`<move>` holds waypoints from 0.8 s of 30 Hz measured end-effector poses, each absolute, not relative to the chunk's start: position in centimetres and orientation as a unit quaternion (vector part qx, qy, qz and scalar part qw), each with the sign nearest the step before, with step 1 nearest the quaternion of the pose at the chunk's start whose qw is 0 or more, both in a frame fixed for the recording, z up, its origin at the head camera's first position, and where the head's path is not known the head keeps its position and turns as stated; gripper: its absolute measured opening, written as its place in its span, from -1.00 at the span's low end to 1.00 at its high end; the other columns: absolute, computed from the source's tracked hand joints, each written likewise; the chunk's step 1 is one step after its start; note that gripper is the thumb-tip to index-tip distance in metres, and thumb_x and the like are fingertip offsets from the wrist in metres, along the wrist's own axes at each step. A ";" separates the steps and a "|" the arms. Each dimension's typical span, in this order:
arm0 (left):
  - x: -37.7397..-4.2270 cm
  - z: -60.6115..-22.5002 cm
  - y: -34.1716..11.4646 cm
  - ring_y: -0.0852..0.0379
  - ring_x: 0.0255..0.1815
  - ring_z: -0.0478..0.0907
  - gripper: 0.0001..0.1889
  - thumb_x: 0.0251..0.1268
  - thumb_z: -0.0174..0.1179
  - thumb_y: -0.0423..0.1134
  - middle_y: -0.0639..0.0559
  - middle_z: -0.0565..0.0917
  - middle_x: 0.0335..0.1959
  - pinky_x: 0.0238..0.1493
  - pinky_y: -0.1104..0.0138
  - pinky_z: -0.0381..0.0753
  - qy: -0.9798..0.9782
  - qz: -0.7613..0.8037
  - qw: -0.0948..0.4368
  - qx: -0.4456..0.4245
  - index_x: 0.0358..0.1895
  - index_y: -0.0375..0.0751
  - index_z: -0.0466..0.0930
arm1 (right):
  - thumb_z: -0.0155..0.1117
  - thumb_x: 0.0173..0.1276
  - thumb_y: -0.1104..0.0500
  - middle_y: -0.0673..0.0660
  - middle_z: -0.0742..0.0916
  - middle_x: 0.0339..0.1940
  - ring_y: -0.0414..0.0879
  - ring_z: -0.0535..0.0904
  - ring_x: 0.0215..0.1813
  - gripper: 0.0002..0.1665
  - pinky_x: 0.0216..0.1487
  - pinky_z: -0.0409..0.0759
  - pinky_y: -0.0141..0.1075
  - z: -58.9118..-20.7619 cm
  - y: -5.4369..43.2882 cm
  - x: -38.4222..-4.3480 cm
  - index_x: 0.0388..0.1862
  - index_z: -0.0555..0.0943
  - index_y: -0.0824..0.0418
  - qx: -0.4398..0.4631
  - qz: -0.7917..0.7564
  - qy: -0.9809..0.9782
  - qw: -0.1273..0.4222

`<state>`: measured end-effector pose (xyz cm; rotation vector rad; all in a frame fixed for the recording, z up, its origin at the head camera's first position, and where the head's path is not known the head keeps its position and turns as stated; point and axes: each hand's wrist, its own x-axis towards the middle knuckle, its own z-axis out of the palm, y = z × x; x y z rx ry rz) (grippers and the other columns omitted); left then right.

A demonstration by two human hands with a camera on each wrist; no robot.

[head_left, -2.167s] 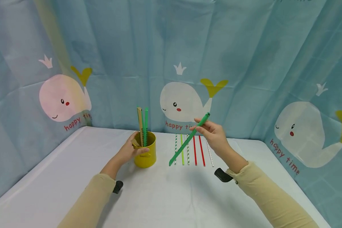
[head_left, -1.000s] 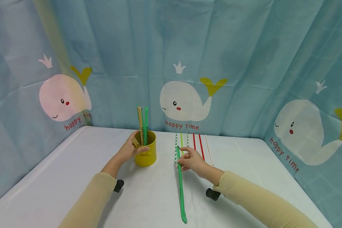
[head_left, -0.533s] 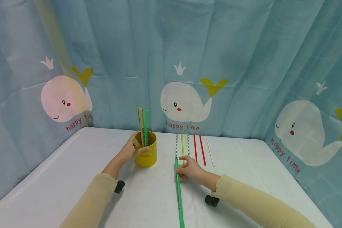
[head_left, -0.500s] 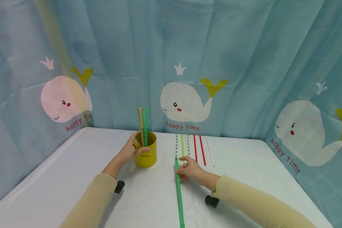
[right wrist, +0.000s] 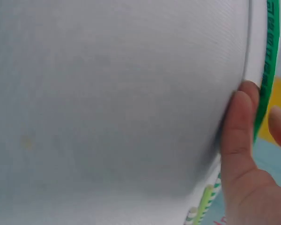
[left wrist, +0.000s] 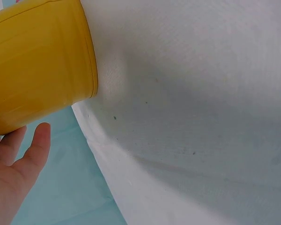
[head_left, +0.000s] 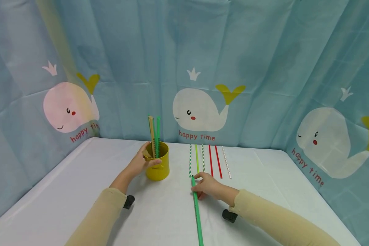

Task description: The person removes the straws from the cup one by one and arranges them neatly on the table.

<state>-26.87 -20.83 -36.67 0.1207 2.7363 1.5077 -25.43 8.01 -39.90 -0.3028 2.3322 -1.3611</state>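
My left hand (head_left: 138,163) grips the yellow bucket (head_left: 158,173) at its left side, thumb across the front near the rim. In the left wrist view its fingers (left wrist: 40,145) lie along the bucket's wall. Out of the bucket stick a tan paper-wrapped straw (head_left: 152,136) and green wrapped straws (head_left: 158,136), all leaning slightly left. My right hand (head_left: 209,185) pinches a long green wrapped straw (head_left: 197,218) close to its far end. Dark lettering runs along this straw in the right wrist view; its near end passes out of the head view.
Thin straws lie in a row at the back: green-striped (head_left: 190,160), lime (head_left: 197,157), another green-striped (head_left: 203,157), red (head_left: 210,160), a second red (head_left: 218,162) and a pale patterned one (head_left: 226,162). Behind the white table (head_left: 160,218) hangs a blue whale curtain (head_left: 258,51).
My right hand has come down from above the row, bringing the green wrapped straw from a raised slant to lengthwise low over the table's front. My left hand stays on the bucket.
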 end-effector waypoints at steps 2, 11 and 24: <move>-26.9 -36.7 -20.8 -0.37 0.48 -0.05 0.12 0.21 0.32 0.12 -0.37 -0.09 0.52 0.39 -0.25 -0.02 0.874 0.484 0.007 0.040 0.56 -0.18 -0.33 | 0.36 0.27 0.32 0.16 0.67 -0.53 -0.12 0.60 -0.63 -0.40 -0.48 0.63 -0.29 -39.7 8.2 -25.5 0.23 0.36 0.43 -0.118 -0.480 0.842 0.217; -26.9 -36.6 -20.8 -0.39 0.48 -0.05 0.12 0.21 0.31 0.14 -0.38 -0.09 0.52 0.38 -0.27 -0.02 0.878 0.477 0.009 0.034 0.56 -0.16 -0.33 | 0.46 0.22 0.10 0.05 0.59 -0.51 -0.15 0.48 -0.52 -0.12 -0.46 0.47 -0.34 -39.3 9.2 -25.8 0.45 0.30 0.24 -0.250 -0.342 0.876 0.232; -26.8 -36.5 -20.8 -0.38 0.48 -0.07 0.11 0.22 0.30 0.13 -0.38 -0.11 0.52 0.39 -0.26 -0.03 0.878 0.477 0.012 0.032 0.56 -0.16 -0.34 | 0.52 0.10 -0.09 -0.03 0.52 -0.40 -0.18 0.36 -0.32 0.04 -0.26 0.35 -0.34 -39.6 8.4 -25.0 0.46 0.29 0.27 -0.328 -0.174 0.904 0.211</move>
